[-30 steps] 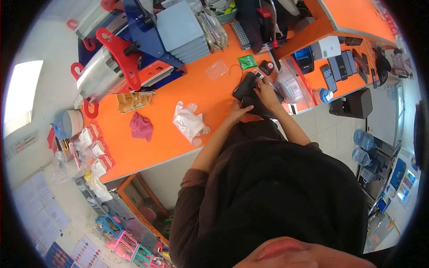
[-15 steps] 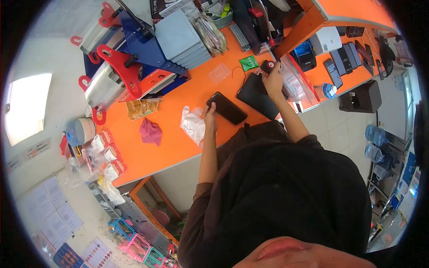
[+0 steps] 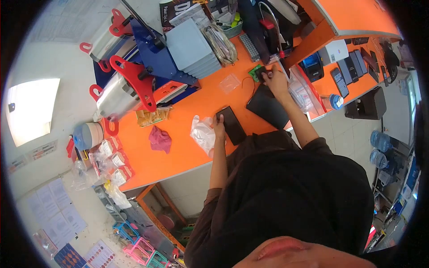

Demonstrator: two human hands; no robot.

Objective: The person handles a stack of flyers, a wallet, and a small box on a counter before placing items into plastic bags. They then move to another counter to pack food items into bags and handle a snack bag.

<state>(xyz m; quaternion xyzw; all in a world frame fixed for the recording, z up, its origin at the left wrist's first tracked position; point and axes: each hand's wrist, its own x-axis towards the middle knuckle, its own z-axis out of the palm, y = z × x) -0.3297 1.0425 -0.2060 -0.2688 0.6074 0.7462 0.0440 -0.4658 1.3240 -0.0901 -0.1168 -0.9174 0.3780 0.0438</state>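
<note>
My left hand point(image 3: 219, 128) is closed on the near-left edge of a black smartphone point(image 3: 233, 126), with the thumb lying on its dark face. Beside that hand lies a crumpled white plastic bag point(image 3: 203, 135). Farther right, the fingers of my right hand point(image 3: 277, 84) are closed around a small dark object point(image 3: 262, 74), too small and covered to name. It is over a green packet point(image 3: 255, 70), hiding part of it. Under my right wrist lies a flat black pouch-like item point(image 3: 268, 107) with a thin dark cord at its upper end.
On the orange table point(image 3: 183, 152) lie a pink cloth point(image 3: 160, 139), a clear plastic sachet point(image 3: 230, 83) and a yellowish packet point(image 3: 153, 117). A blue machine with red handles point(image 3: 134, 82) stands at the left. Several phones point(image 3: 351, 66) and a water bottle point(image 3: 334, 102) are to the right.
My right hand has brought the small dark object left and onto the green packet. In my left hand the phone has turned to a steeper angle. The whole view has shifted slightly.
</note>
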